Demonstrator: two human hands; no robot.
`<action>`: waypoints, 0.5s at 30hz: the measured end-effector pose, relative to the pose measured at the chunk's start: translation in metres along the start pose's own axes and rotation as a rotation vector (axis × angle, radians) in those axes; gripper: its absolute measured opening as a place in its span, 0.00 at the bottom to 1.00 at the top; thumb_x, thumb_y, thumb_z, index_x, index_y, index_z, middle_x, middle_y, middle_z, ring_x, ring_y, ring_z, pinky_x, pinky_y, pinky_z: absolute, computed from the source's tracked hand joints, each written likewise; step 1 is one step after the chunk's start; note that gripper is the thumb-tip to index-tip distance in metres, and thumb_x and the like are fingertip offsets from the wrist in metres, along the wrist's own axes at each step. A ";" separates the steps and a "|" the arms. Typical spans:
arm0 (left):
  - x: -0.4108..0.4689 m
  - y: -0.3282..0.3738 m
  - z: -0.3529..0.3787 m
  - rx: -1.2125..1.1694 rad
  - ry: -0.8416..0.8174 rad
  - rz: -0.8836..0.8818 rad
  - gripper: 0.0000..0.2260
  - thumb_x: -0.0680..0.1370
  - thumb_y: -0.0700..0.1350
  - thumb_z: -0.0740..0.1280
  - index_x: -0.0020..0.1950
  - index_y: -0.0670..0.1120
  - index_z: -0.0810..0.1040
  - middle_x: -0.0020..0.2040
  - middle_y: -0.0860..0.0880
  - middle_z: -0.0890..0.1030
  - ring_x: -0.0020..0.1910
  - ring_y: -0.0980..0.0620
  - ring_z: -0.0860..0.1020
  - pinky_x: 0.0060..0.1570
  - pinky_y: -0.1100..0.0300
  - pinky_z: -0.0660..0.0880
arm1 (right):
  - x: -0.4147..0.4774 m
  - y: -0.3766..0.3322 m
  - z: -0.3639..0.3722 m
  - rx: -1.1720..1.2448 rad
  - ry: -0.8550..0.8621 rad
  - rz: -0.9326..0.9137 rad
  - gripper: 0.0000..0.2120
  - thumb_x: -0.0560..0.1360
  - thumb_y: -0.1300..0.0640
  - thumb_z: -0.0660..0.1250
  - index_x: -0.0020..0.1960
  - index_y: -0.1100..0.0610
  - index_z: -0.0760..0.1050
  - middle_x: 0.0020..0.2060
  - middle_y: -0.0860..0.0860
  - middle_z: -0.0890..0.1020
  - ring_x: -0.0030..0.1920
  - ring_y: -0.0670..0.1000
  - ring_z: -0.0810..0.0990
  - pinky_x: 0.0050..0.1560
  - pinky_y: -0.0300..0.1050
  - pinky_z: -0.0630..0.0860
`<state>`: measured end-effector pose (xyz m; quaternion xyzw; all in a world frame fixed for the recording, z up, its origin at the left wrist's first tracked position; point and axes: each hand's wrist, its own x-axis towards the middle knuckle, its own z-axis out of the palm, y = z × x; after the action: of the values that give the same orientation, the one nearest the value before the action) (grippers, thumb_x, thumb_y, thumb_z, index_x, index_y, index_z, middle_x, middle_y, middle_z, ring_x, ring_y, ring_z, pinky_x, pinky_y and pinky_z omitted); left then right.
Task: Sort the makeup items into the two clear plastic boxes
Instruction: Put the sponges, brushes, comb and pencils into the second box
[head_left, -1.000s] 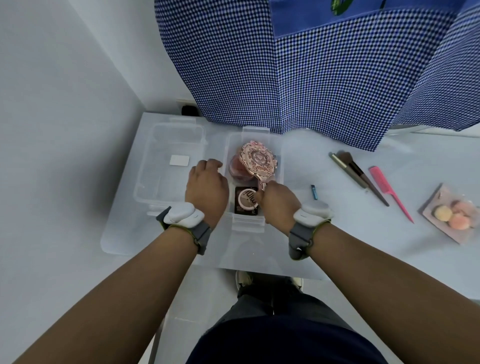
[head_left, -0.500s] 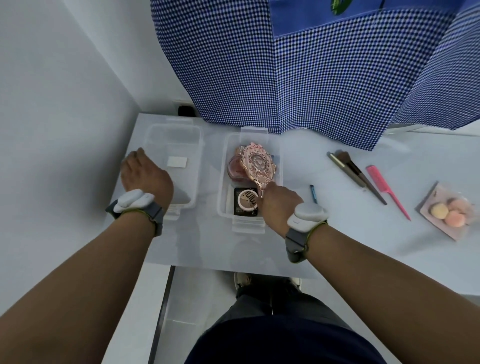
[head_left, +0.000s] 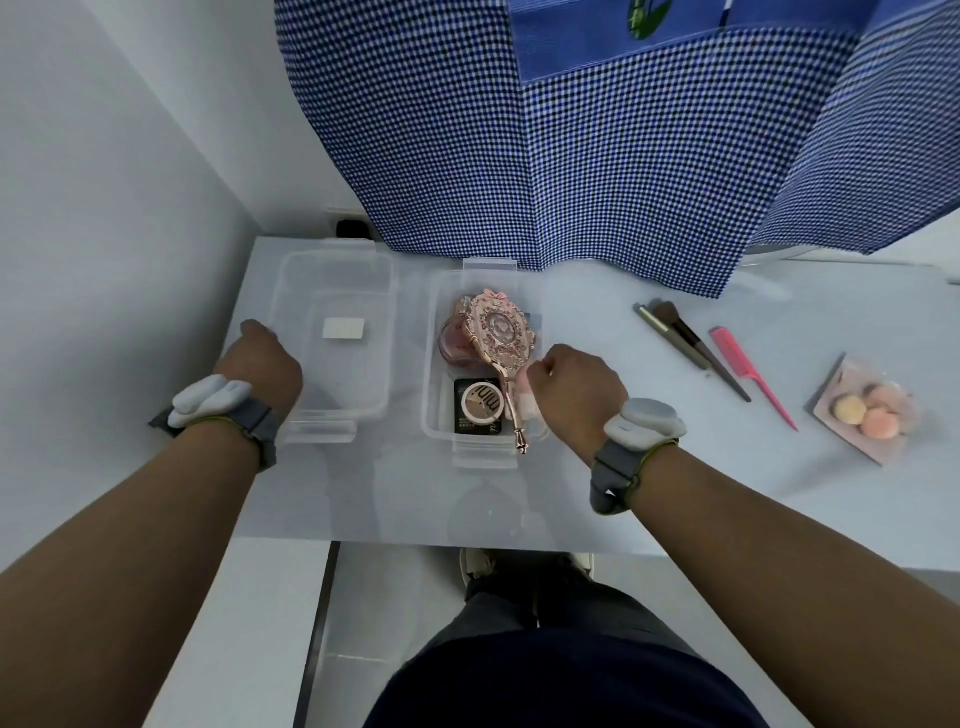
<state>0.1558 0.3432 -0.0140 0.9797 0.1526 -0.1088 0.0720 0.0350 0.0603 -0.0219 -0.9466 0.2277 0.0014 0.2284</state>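
Note:
Two clear plastic boxes stand side by side on the white table. The left box holds only a white label. In the right box lie an ornate rose-gold hand mirror, a reddish item under it and a black compact with a round lid. My left hand rests against the left box's outer near corner, holding nothing. My right hand is curled shut at the right box's right wall, beside the mirror's handle. A pale pink shape shows under its fingertips.
To the right lie two makeup brushes, a pink tail comb and a packet of round puffs. A blue checked cloth hangs over the table's back. A wall runs close along the left. The table's front edge is near my legs.
My left hand went from between the boxes to the left box's outer side. My right hand has come off the mirror handle and shifted right.

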 end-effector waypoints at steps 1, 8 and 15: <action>-0.002 0.001 -0.003 0.010 0.001 0.011 0.15 0.79 0.40 0.58 0.64 0.36 0.72 0.58 0.35 0.79 0.57 0.34 0.78 0.52 0.47 0.74 | 0.001 0.003 -0.002 0.019 0.019 0.026 0.11 0.73 0.49 0.57 0.37 0.53 0.71 0.30 0.48 0.71 0.32 0.54 0.68 0.30 0.39 0.59; -0.033 0.020 -0.034 -0.075 0.087 0.104 0.14 0.81 0.39 0.58 0.64 0.36 0.73 0.64 0.36 0.78 0.62 0.36 0.76 0.61 0.46 0.72 | 0.010 0.054 -0.011 0.021 0.065 0.209 0.07 0.73 0.51 0.59 0.43 0.54 0.72 0.26 0.44 0.68 0.25 0.44 0.64 0.26 0.35 0.55; -0.095 0.056 -0.076 -0.130 0.151 0.202 0.13 0.80 0.40 0.60 0.63 0.39 0.73 0.58 0.35 0.80 0.57 0.34 0.78 0.58 0.45 0.74 | 0.013 0.112 -0.011 -0.133 -0.276 0.238 0.13 0.73 0.47 0.62 0.38 0.55 0.65 0.29 0.47 0.69 0.27 0.46 0.67 0.25 0.37 0.58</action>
<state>0.1000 0.2767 0.0874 0.9887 0.0648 -0.0167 0.1344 -0.0030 -0.0386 -0.0620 -0.9168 0.3038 0.1734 0.1926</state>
